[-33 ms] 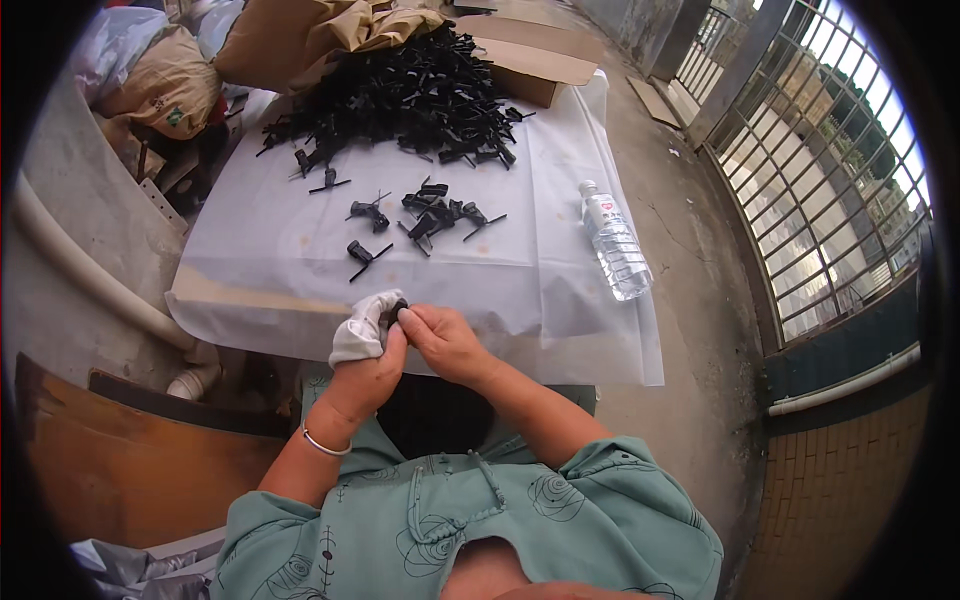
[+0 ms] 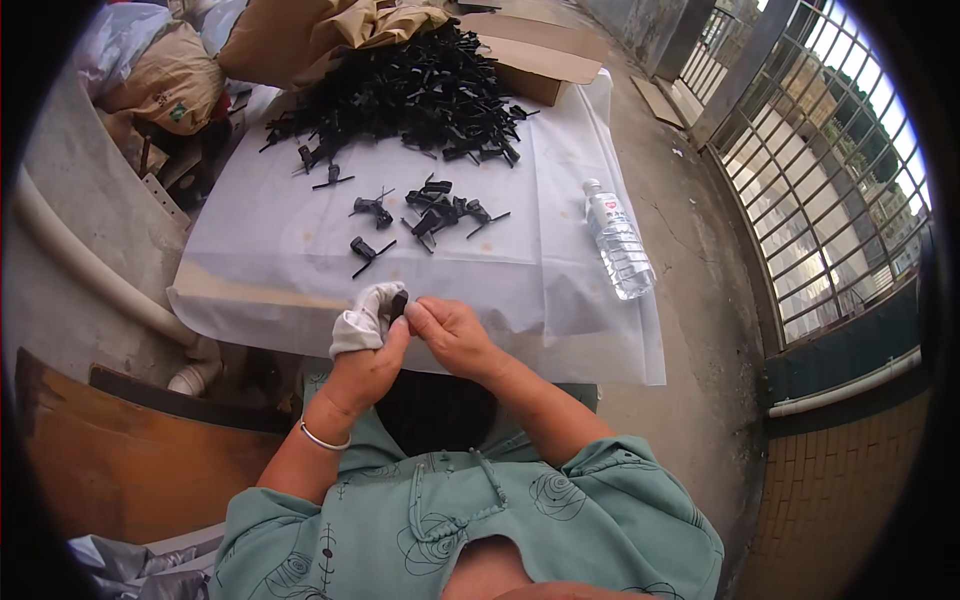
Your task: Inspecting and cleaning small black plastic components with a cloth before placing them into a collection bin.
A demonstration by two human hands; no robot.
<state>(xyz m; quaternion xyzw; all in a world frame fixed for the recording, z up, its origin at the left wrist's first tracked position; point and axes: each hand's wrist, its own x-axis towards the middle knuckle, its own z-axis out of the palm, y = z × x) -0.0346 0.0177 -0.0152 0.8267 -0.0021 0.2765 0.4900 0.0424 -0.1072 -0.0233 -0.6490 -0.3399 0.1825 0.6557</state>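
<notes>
My left hand (image 2: 372, 345), its fingers covered by a white cloth (image 2: 358, 328), is closed on a small black plastic part (image 2: 399, 303) at the table's near edge. The part stands up between the cloth and my left thumb. Beside it my right hand (image 2: 450, 335) is closed, thumb and index finger pinched together at the part's right edge. What lies in that pinch is too small to make out. Ahead of my hands a few loose black plastic pieces with thin stems (image 2: 435, 212) lie on the white-covered table (image 2: 300, 225).
A large heap of black plastic pieces (image 2: 410, 95) fills the table's far side, beside a brown paper sack (image 2: 285, 40) and a cardboard box (image 2: 535, 65). A clear water bottle (image 2: 620, 245) lies near the right edge. A pipe (image 2: 90, 265) runs along the left wall.
My right hand has shifted slightly right, its fingertips drawing back from the black plastic part. More of that part now shows above my left thumb.
</notes>
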